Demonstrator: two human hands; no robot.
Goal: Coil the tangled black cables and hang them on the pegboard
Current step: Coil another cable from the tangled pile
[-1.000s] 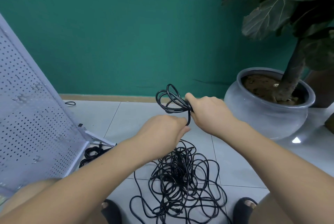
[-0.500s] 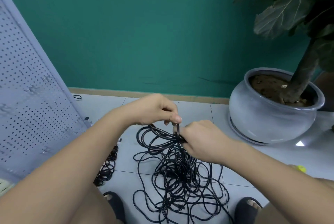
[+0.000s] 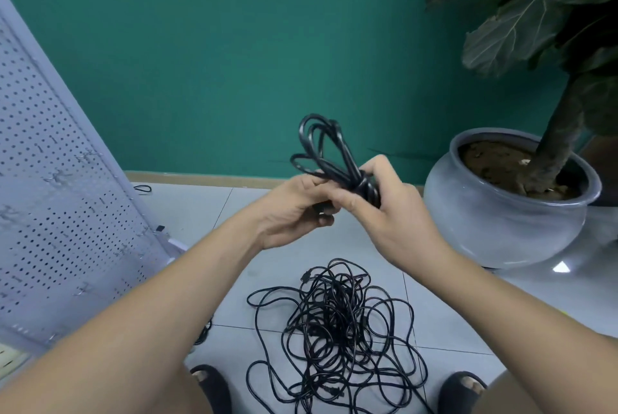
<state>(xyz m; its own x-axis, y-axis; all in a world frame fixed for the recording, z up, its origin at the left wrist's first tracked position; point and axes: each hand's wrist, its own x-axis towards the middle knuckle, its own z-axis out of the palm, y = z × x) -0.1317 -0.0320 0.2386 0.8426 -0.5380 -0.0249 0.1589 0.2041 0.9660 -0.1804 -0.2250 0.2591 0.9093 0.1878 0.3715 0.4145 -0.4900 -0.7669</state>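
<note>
Coil [image 3: 349, 166] rises above left hand [image 3: 294, 209] and right hand [image 3: 391, 216], both gripping it.

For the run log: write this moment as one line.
step: coiling | left hand: grips coiled cable | right hand: grips coiled cable | tangled pile: on floor | pegboard: at left

Both hands have risen from just above the tangled pile of black cables [image 3: 337, 330] on the floor. The small coiled bundle of black cable [image 3: 321, 149], half a second ago drooping leftward onto that pile, now stands looped upward, clear of it. The right hand [image 3: 394, 213] grips its waist and the left hand [image 3: 294, 213], earlier above, now holds from below.
</note>
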